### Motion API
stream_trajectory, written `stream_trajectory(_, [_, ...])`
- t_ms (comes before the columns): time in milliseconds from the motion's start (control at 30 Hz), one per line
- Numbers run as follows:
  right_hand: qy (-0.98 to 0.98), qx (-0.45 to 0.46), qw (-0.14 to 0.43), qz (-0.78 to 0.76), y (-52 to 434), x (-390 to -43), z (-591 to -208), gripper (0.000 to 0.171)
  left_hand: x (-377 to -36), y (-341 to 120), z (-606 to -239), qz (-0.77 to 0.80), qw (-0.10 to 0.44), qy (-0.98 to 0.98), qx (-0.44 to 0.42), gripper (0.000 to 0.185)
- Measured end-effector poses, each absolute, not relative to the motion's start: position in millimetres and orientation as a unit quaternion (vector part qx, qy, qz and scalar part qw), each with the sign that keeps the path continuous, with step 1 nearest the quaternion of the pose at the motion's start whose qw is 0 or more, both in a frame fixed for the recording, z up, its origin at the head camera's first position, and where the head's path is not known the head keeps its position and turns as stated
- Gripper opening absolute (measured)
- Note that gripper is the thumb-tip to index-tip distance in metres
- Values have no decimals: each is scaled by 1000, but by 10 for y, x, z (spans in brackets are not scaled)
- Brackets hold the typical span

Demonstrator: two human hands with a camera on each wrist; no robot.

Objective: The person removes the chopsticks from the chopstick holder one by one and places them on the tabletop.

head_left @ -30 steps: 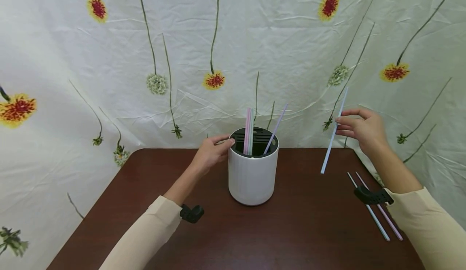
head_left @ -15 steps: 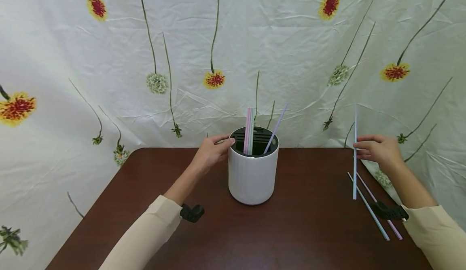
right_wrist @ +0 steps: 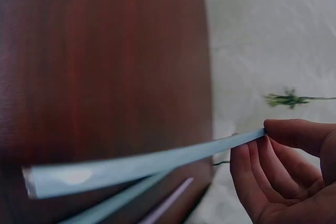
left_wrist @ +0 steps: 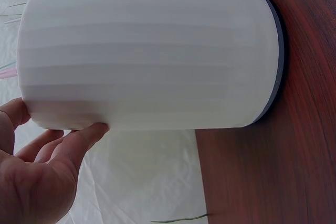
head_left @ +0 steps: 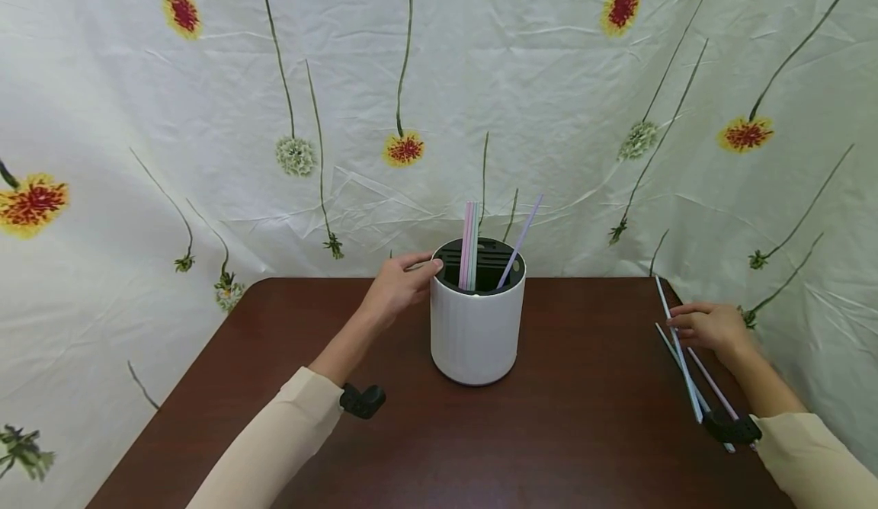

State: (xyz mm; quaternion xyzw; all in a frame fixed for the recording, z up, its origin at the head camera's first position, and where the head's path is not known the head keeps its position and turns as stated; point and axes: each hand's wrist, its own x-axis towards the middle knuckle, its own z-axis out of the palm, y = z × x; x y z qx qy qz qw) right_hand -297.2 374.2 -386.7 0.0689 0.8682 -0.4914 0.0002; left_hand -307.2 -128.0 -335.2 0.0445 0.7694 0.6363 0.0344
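A white cylindrical utensil holder (head_left: 475, 337) with a black slotted top stands upright on the table. Several pastel chopsticks (head_left: 469, 246) rise from its opening, and a lilac chopstick (head_left: 521, 238) leans right. My left hand (head_left: 405, 284) holds the holder by its left rim; in the left wrist view, its thumb and fingers touch the white wall (left_wrist: 147, 56). At the table's right, my right hand (head_left: 709, 328) pinches a light blue chopstick (right_wrist: 131, 166) between thumb and fingers. Beneath it lie a bluish chopstick (head_left: 701, 398) and a pink chopstick (head_left: 713, 383), partly hidden by the wrist camera.
The dark brown table (head_left: 569, 417) ends at a back edge just behind the holder. A white flower-printed cloth (head_left: 226, 97) hangs behind and at the sides. A black camera (head_left: 362, 401) sits on the left wrist, another (head_left: 734, 427) on the right.
My right hand has moved right and down with the light blue chopstick, which now slants low over the two others. The left hand and the holder have stayed in place.
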Motion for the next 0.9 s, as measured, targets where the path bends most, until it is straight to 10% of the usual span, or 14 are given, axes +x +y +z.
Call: stream_trajectory(900, [915, 99, 17, -391, 3807, -2982, -4324, 34, -3073, -1277, -3345, 650, 37, 758, 44, 54])
